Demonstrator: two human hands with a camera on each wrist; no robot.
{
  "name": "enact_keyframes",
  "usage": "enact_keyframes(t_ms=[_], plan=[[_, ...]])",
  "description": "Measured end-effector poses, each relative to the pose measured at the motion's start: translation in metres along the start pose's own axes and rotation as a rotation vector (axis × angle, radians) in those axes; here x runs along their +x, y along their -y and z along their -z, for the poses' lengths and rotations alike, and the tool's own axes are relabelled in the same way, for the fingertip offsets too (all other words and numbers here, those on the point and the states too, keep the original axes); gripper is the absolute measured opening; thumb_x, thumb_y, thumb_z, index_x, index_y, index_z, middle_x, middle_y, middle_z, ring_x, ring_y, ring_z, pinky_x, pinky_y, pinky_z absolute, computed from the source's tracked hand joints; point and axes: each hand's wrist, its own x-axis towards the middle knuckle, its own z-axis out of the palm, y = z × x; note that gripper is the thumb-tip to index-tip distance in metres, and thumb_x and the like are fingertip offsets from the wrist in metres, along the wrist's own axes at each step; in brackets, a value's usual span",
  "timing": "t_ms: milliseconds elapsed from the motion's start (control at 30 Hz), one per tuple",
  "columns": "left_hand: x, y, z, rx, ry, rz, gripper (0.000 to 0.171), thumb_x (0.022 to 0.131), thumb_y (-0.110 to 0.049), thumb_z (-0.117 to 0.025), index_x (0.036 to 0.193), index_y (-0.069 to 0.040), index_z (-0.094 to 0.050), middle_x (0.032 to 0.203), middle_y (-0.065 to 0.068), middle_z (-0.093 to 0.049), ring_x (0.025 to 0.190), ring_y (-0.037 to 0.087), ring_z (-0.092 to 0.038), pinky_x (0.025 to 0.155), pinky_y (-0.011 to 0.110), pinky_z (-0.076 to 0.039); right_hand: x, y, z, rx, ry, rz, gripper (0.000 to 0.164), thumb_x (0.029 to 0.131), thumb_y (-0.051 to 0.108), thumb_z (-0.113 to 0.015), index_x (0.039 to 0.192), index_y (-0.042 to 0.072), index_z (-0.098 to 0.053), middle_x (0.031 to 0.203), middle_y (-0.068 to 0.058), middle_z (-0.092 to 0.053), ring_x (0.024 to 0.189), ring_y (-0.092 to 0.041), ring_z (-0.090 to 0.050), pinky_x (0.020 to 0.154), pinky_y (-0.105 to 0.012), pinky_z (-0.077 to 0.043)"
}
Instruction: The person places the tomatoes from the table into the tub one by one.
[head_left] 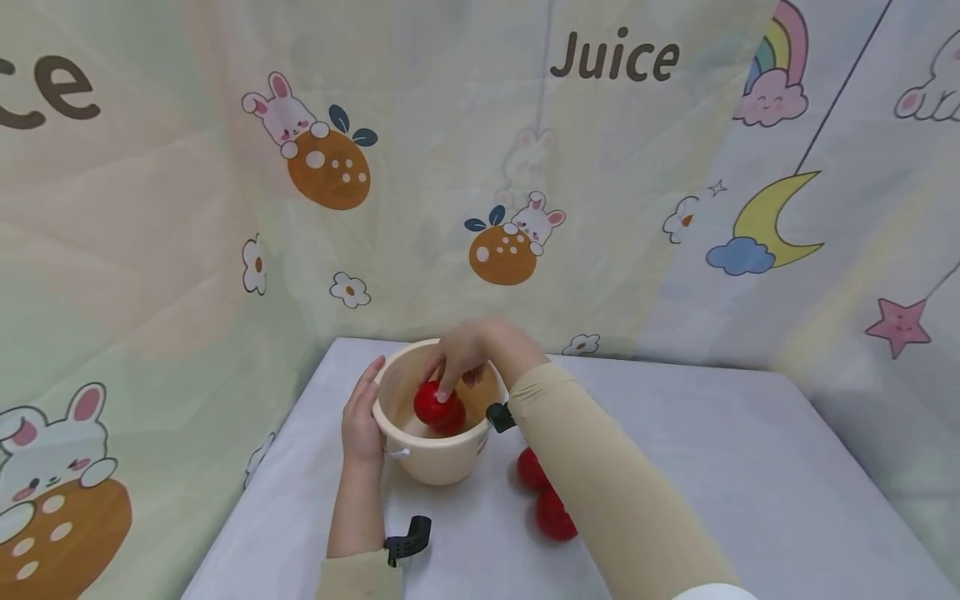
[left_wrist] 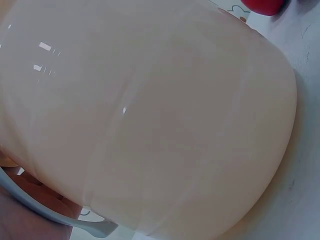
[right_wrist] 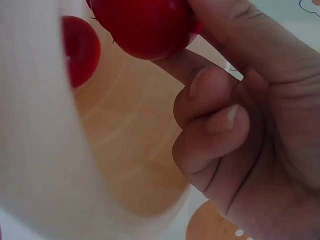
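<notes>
In the head view, a cream plastic bucket [head_left: 437,462] stands upright on the table. My left hand [head_left: 363,421] rests along its left outer side, fingers reaching up to the rim; the left wrist view shows it beside the grey bucket handle [left_wrist: 47,212]. My right hand [head_left: 467,350] reaches over the rim and pinches a red tomato [head_left: 433,403] between thumb and fingers, inside the bucket mouth. Small dark sepal tips show on this tomato in the right wrist view. Another tomato [right_wrist: 80,51] lies lower in the bucket, partly hidden by the held one in the head view.
Two more tomatoes, one behind [head_left: 531,469] and one nearer [head_left: 555,515], sit on the white table [head_left: 750,467] right of the bucket, partly covered by the right sleeve [head_left: 615,475]. A printed curtain [head_left: 420,167] rises behind the table and along its sides.
</notes>
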Motion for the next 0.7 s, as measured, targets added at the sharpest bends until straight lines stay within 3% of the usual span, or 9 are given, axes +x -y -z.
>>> enact_keyframes(t_ms=[500, 700], plan=[[-0.0033, -0.0035, -0.0036, 0.025, -0.012, 0.004, 0.036, 0.102, -0.048, -0.042, 0.137, -0.051, -0.049, 0.15, -0.024, -0.042, 0.142, 0.009, -0.036, 0.116, 0.049, -0.036, 0.0011, -0.0015, -0.0029, 0.025, 0.016, -0.029, 0.03, 0.084, 0.031, -0.077, 0.113, 0.039, -0.071, 0.118, -0.011, -0.065, 0.065, -0.02, -0.051, 0.06, -0.027, -0.046], [-0.0044, -0.0025, -0.0034, 0.018, -0.001, -0.003, 0.037, 0.103, -0.046, -0.041, 0.139, -0.049, -0.049, 0.151, -0.023, -0.041, 0.142, 0.01, -0.036, 0.117, 0.049, -0.035, -0.0039, -0.0024, -0.0047, 0.022, 0.019, -0.022, 0.036, 0.086, 0.032, -0.075, 0.121, 0.037, -0.069, 0.116, -0.012, -0.065, 0.065, -0.019, -0.05, 0.058, -0.024, -0.044]])
